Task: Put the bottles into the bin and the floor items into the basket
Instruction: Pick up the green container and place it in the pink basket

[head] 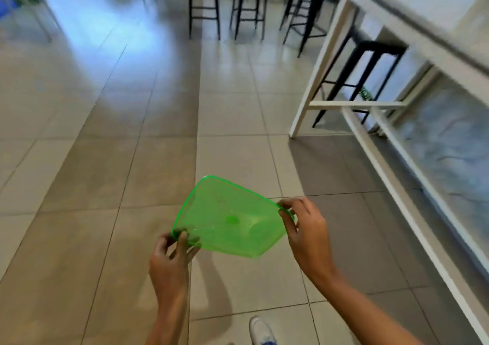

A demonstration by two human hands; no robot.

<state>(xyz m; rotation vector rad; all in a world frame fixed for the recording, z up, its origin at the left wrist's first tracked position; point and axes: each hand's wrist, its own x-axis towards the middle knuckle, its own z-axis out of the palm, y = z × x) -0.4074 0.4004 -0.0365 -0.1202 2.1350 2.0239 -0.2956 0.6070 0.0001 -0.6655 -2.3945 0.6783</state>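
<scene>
A translucent green plastic basket (227, 217) hangs in the air above the tiled floor, tilted with its opening facing me. My left hand (169, 260) pinches its near left corner. My right hand (304, 228) pinches the rim at its right corner. The basket looks empty apart from a darker green spot on its bottom. No bottles or bin show in this view.
A white counter frame (317, 80) runs along the right, with a black stool (365, 80) under it and something small and green (366, 94) behind the stool's legs. More black stools (211, 8) stand at the back. A white shoe (260, 330) shows at the bottom.
</scene>
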